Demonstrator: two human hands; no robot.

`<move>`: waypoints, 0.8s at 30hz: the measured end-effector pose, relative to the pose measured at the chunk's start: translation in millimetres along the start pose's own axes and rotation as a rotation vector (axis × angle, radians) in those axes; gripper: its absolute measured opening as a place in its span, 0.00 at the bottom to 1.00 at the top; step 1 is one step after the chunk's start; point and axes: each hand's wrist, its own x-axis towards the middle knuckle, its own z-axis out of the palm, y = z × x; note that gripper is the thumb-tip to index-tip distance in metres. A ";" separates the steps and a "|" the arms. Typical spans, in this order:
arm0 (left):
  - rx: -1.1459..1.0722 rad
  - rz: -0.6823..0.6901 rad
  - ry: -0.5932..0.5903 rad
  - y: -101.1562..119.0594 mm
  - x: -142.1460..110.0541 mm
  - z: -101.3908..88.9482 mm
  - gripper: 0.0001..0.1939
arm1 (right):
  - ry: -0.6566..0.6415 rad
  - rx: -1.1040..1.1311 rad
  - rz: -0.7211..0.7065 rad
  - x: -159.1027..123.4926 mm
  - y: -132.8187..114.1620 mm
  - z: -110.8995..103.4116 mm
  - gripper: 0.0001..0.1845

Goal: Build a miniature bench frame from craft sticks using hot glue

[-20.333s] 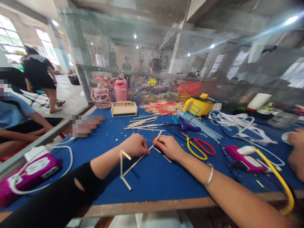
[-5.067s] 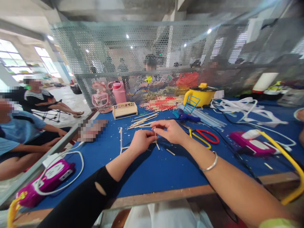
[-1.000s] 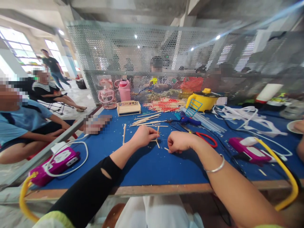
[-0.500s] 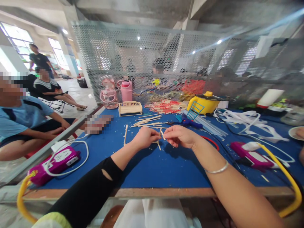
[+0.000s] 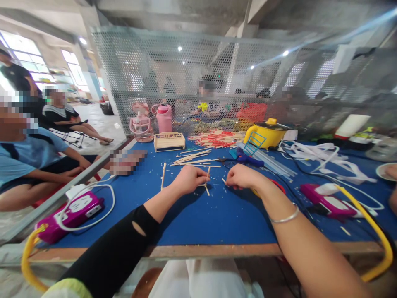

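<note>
My left hand [image 5: 192, 179] is closed on a wooden stick frame [image 5: 207, 190], pinching it by a short upright stick at its right corner. Part of the frame lies behind that hand, and its left end [image 5: 163, 177] shows beyond my wrist. My right hand [image 5: 243, 177] is closed in a pinch on a short wooden stick [image 5: 223, 180], whose pale tip pokes out to the left. A gap separates the two hands. Loose wooden sticks [image 5: 195, 158] lie just behind my left hand, and a blue glue gun [image 5: 248, 159] rests behind my right.
A small wooden stick tray [image 5: 169, 142], red-tipped sticks [image 5: 217, 139] and a yellow pot [image 5: 266, 134] stand toward the back. Purple power strips [image 5: 74, 213] [image 5: 328, 201] with cables lie at both sides. A perforated metal screen [image 5: 192, 74] rises behind the table [image 5: 198, 227]. People sit at the left.
My right hand has drawn away to the right from the frame's corner, holding the short stick. My left hand stays at the frame. At far left, a standing person has moved left.
</note>
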 end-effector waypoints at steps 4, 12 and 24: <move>0.007 -0.009 0.010 -0.8 -0.4 -0.4 0.15 | 0.030 -0.044 -0.026 6.1 2.0 5.9 0.05; 0.003 -0.033 -0.017 -4.7 -2.7 -0.7 0.16 | 0.165 0.040 -0.400 8.7 -8.6 15.8 0.15; 0.112 0.003 -0.039 -2.4 -2.6 -4.4 0.15 | 0.408 0.239 -0.686 -1.9 -38.9 32.2 0.10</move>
